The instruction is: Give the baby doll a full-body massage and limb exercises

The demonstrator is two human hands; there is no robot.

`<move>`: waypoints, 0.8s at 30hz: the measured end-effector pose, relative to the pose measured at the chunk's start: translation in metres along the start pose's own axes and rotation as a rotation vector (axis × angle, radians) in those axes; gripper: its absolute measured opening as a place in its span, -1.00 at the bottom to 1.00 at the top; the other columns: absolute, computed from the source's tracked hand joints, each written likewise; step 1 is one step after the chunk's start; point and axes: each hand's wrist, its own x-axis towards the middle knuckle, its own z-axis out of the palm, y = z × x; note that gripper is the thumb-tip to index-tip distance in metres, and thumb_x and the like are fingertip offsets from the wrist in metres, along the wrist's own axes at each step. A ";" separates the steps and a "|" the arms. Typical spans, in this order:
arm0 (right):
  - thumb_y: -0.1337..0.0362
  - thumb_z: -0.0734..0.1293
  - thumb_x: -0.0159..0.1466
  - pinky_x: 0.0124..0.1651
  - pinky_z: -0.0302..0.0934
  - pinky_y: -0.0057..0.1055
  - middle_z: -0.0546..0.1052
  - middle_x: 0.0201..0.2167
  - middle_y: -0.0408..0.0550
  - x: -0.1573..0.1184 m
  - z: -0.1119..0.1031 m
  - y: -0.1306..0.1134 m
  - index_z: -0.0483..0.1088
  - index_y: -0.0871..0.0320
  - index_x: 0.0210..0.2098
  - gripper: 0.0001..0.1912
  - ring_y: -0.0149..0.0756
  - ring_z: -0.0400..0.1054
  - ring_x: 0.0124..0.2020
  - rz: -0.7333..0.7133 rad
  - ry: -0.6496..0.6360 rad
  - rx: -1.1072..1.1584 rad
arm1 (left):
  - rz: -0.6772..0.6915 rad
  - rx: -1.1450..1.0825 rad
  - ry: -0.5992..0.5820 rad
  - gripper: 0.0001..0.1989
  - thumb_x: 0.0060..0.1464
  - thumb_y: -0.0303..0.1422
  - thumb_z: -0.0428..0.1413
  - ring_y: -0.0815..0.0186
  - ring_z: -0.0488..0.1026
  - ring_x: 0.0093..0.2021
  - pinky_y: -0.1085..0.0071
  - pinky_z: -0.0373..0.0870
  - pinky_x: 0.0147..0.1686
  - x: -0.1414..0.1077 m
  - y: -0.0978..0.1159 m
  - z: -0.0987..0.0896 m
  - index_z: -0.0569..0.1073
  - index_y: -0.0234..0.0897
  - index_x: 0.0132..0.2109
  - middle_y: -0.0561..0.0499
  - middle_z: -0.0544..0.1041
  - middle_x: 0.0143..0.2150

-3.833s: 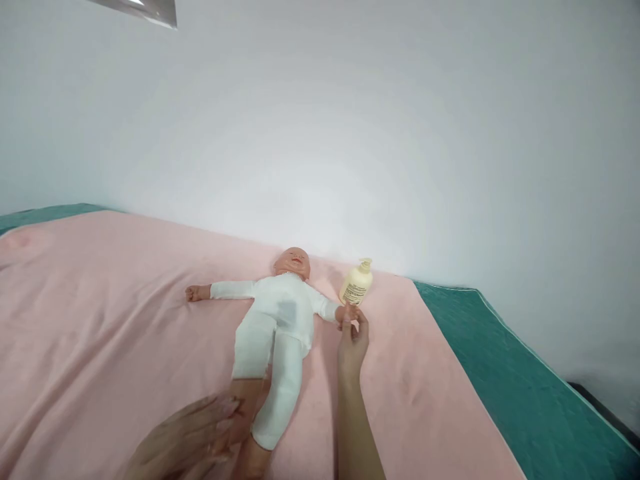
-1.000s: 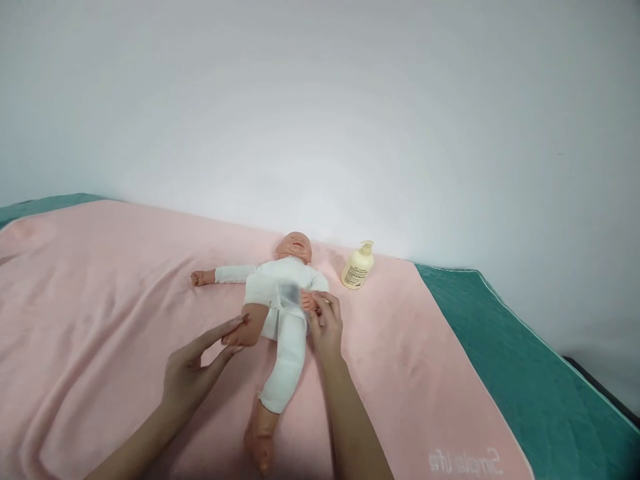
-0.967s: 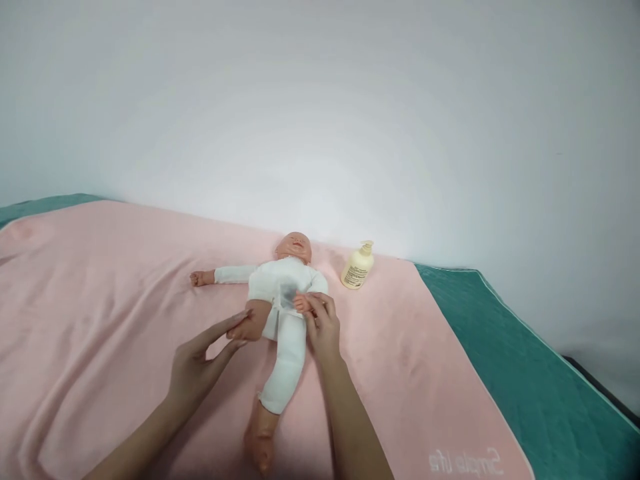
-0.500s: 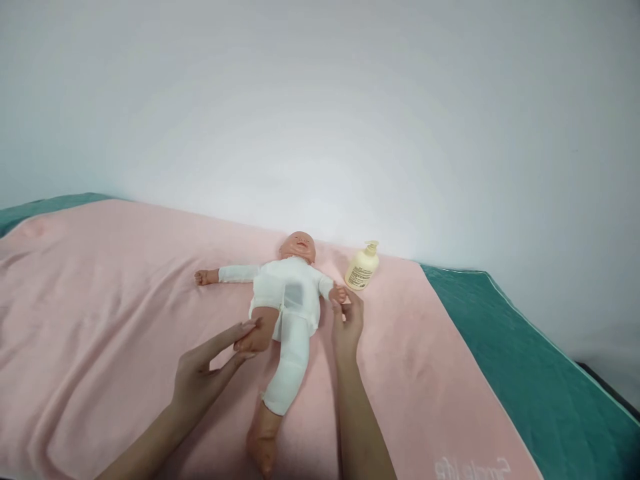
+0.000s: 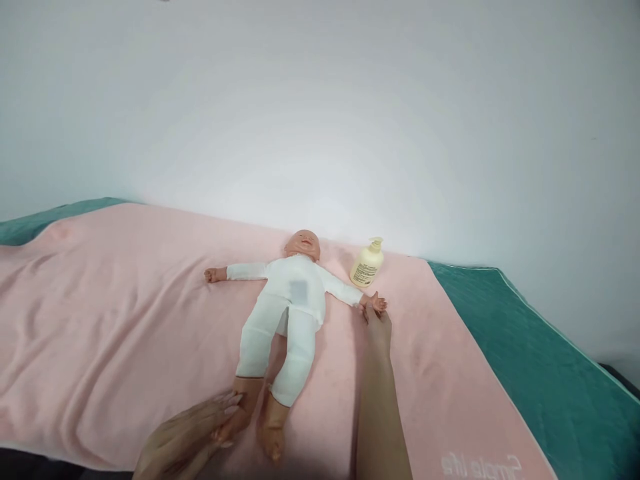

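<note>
Two contacts, likely for leverage: from afar I see the right hand (image 5: 379, 328) pinched on the wrist (image 5: 366, 299) of the doll (image 5: 295, 273), face-up on the pink blanket (image 5: 425, 373), the left hand (image 5: 186, 430) against its foot (image 5: 240, 419), closed or not I can't tell.

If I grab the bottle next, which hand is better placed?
Your right hand, I'd say: it's nearer the bottle, though it holds the doll's wrist. Your left hand is farther off, at the doll's foot.

White-bodied doll (image 5: 287, 299) | face-up | limbs spread | on pink blanket (image 5: 125, 300)
</note>
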 end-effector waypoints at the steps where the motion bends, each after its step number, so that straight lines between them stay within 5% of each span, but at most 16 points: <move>1: 0.24 0.44 0.02 -0.23 0.39 -0.41 0.56 -0.38 -0.01 0.001 0.000 0.001 0.44 0.27 -0.28 -0.69 -0.28 0.48 -0.31 0.010 -0.002 0.017 | 0.032 0.020 -0.019 -0.53 0.14 -0.32 0.15 0.31 0.57 -0.11 0.53 0.50 -0.09 -0.003 0.000 0.001 0.34 -0.09 0.19 0.06 0.59 -0.04; 9: 0.26 0.44 0.04 -0.21 0.44 -0.39 0.54 -0.33 -0.02 0.002 0.002 0.003 0.44 0.19 -0.33 -0.79 -0.30 0.48 -0.24 0.024 -0.006 0.149 | 0.005 0.084 -0.053 -0.58 0.17 -0.30 0.12 0.31 0.57 -0.10 0.56 0.46 -0.06 -0.023 -0.001 0.009 0.35 -0.16 0.17 -0.01 0.58 -0.02; 15: 0.15 0.45 0.06 -0.16 0.40 -0.39 0.52 -0.18 0.00 -0.013 0.010 -0.007 0.44 0.21 -0.12 -0.58 -0.31 0.45 -0.20 -0.094 -0.020 0.126 | -0.078 0.020 0.005 -0.57 0.11 -0.33 0.16 0.30 0.57 -0.12 0.53 0.48 -0.08 -0.022 -0.002 0.013 0.39 -0.09 0.15 0.04 0.58 -0.01; 19: 0.10 0.39 0.16 -0.22 0.36 -0.39 0.48 -0.04 0.03 -0.042 0.030 -0.013 0.39 0.16 0.04 -0.51 -0.38 0.42 -0.32 -0.324 -0.060 -0.027 | -0.249 -0.079 0.106 -0.65 0.10 -0.32 0.18 0.31 0.59 -0.16 0.54 0.51 -0.14 -0.006 0.000 0.017 0.44 -0.06 0.06 0.09 0.60 -0.07; 21: 0.14 0.35 0.21 -0.28 0.35 -0.39 0.48 -0.04 0.04 -0.057 0.040 -0.011 0.40 0.13 0.04 -0.58 -0.38 0.40 -0.35 -0.510 -0.165 -0.189 | -0.313 -0.145 0.165 -0.66 0.09 -0.34 0.18 0.27 0.58 -0.13 0.51 0.52 -0.13 0.007 0.000 0.019 0.46 -0.08 0.04 0.09 0.60 -0.06; 24: 0.23 0.27 0.28 -0.15 0.37 -0.36 0.46 -0.04 0.04 -0.071 0.052 -0.004 0.47 0.08 -0.01 -0.69 -0.25 0.41 -0.12 -0.797 -0.411 -0.401 | -0.373 -0.243 0.243 -0.66 0.07 -0.38 0.20 0.22 0.55 -0.07 0.42 0.53 -0.08 0.030 -0.004 0.025 0.48 -0.13 0.03 0.05 0.58 -0.03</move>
